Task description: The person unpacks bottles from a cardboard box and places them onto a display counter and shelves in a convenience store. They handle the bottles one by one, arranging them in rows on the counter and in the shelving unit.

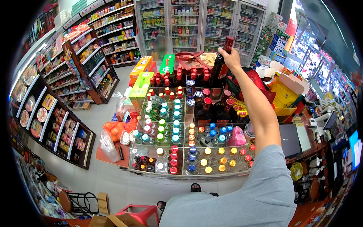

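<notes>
My right hand is closed around the neck of a dark glass bottle with a dark red cap wrap and a reddish label. The bottle leans slightly, at the far side of a clear-walled divided display case. To its left stand several dark bottles with red caps. Nearer to me, larger dark bottles with red tops stand beside tall blue-and-white cans. Front compartments hold clear bottles with yellow caps and ones with blue caps. My left hand is out of view.
A red gift box with ribbon sits behind the case. Yellow packets in an open carton stand right, near a closed laptop. Shelves and glass-door coolers line the shop. A pink plastic stool is near my feet.
</notes>
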The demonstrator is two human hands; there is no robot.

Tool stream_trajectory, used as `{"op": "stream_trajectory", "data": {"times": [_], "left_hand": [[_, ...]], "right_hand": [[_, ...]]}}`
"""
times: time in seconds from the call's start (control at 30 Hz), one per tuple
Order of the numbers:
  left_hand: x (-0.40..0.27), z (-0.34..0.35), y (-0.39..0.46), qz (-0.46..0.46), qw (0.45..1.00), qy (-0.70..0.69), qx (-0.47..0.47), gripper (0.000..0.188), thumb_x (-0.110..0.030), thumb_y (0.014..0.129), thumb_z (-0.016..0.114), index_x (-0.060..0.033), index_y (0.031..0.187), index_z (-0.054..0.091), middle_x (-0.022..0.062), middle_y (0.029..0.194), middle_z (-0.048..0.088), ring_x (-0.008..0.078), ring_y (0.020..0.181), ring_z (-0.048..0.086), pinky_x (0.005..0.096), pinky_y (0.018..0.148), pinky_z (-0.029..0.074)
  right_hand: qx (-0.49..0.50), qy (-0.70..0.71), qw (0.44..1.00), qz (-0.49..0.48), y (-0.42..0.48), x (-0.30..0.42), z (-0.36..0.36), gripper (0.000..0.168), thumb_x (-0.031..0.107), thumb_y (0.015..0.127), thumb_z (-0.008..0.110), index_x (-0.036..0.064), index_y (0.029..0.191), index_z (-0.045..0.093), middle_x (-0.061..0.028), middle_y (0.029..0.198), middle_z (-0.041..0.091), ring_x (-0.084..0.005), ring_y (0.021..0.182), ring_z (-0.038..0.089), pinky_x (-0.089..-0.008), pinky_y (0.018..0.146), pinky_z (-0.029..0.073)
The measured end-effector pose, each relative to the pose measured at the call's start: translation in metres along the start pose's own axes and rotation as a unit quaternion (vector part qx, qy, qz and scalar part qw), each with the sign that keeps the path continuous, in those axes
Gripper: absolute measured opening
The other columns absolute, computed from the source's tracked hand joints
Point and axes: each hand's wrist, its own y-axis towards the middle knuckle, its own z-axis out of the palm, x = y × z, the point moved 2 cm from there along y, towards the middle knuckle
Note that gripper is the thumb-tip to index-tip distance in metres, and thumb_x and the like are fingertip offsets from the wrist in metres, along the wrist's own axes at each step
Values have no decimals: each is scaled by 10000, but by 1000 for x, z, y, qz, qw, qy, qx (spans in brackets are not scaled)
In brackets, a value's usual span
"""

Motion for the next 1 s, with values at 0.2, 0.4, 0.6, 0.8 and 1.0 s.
{"op": "stream_trajectory", "data": {"times": [0.2, 0.4, 0.6, 0.8, 1.0], "left_hand": [[14, 2, -18, -42, 997, -63, 23, 542, -326, 901, 672, 151, 1125, 543, 200, 1088, 604, 253, 938, 584, 363, 778, 535], [34, 11, -26, -15, 1000, -9, -19, 517, -377, 906, 645, 118, 1048, 608, 178, 995, 647, 241, 891, 590, 364, 783, 500], [50, 14, -32, -10, 999, 25, -30, 527, -414, 892, 644, 95, 1029, 638, 173, 962, 665, 252, 878, 590, 369, 793, 482], [34, 21, -47, -11, 998, 62, -24, 558, -436, 859, 668, 80, 1067, 631, 185, 989, 658, 284, 900, 585, 378, 809, 480], [25, 21, -56, 5, 998, 51, -21, 604, -476, 879, 627, 71, 1134, 617, 217, 1062, 648, 292, 960, 587, 375, 860, 467]], "right_hand": [[198, 19, 979, 51, 4, -67, 15, 379, 261, 780, 761, -22, 1017, 672, -65, 935, 689, -132, 842, 620, -300, 784, 483], [332, -73, 932, 129, -8, -79, 23, 452, 129, 702, 807, -23, 1100, 656, -78, 1020, 690, -173, 930, 628, -315, 880, 468], [333, -104, 929, 121, -17, -107, 29, 386, 1, 549, 853, 29, 893, 680, -22, 831, 675, -156, 782, 610, -311, 793, 490], [297, -197, 922, 154, -14, -143, 15, 563, 56, 500, 872, 53, 1027, 677, -97, 965, 690, -230, 882, 647, -344, 807, 513], [227, -239, 931, 159, -25, -140, 19, 719, 85, 471, 884, 66, 1145, 633, -142, 1064, 679, -273, 972, 655, -362, 844, 519]]}}
